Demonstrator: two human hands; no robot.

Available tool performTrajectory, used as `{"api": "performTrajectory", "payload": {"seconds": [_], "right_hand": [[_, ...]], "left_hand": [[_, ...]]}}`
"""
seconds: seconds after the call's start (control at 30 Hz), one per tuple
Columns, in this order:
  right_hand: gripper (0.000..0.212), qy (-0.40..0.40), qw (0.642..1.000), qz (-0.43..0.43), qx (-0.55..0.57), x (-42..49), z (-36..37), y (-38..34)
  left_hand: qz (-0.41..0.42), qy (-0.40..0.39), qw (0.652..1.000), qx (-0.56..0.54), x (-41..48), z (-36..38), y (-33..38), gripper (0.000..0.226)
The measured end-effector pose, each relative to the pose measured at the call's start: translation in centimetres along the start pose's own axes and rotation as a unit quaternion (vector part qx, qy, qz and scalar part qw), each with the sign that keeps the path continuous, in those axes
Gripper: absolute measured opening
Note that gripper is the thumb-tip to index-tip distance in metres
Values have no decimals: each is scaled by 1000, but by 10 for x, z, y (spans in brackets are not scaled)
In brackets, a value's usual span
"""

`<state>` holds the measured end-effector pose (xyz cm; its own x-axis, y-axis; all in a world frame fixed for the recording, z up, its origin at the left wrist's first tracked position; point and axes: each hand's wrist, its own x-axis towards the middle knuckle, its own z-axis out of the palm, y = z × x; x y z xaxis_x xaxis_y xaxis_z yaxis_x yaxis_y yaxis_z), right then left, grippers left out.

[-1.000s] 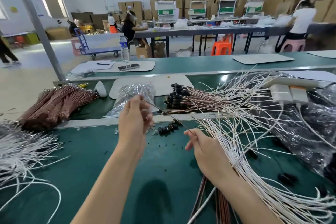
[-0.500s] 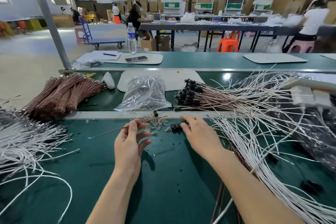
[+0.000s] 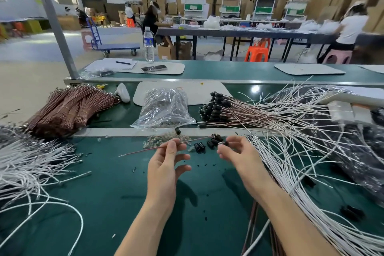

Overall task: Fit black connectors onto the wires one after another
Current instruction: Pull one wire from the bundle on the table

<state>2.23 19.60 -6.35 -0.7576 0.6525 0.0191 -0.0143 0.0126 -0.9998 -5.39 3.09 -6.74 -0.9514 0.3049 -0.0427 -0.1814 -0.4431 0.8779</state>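
One wire [image 3: 143,150] is pinched in the left hand [image 3: 166,164]; the right hand [image 3: 239,156] pinches a black connector [image 3: 223,144]. Loose connectors [image 3: 199,147] lie on the mat [image 3: 104,193] between them.

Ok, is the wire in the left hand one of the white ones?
No, the left hand pinches a thin brown wire, while the right hand pinches a black connector.
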Motion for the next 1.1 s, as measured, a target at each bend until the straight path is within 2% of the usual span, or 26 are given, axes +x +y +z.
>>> {"api": "performTrajectory", "payload": {"seconds": [0.03, 0.1, 0.2, 0.33, 0.47, 0.7, 0.83, 0.93, 1.03, 1.1], "right_hand": [[30, 4, 991, 26, 134, -6, -4, 0], [33, 4, 942, 72, 329, -15, -12, 2], [26, -1, 891, 112, 440, -22, -16, 5], [28, -4, 886, 119, 448, -25, -11, 6], [34, -3, 887, 120, 447, -24, -10, 8], [41, -26, 919, 87, 383, -24, -4, 10], [37, -73, 917, 89, 381, -28, 3, 13], [32, -93, 923, 85, 362, -31, 10, 12], [31, -57, 922, 83, 373, -30, 6, 9], [31, -39, 914, 81, 395, -27, -1, 7]], "left_hand": [[1, -11, 1000, 8, -3, 3, -2, 21], [4, -28, 999, 23, -7, 8, -6, 23], [12, -41, 998, 43, -10, 11, -12, 22], [17, -45, 997, 60, -11, 11, -14, 21], [20, -52, 996, 76, -10, 10, -16, 30], [29, -77, 990, 112, -12, 11, -20, 28], [35, -107, 985, 131, -14, 13, -22, 20], [25, -136, 982, 129, -17, 14, -21, 23], [2, -84, 994, 71, -14, 13, -16, 35], [-13, -36, 999, 15, -9, 10, -12, 31]]}}
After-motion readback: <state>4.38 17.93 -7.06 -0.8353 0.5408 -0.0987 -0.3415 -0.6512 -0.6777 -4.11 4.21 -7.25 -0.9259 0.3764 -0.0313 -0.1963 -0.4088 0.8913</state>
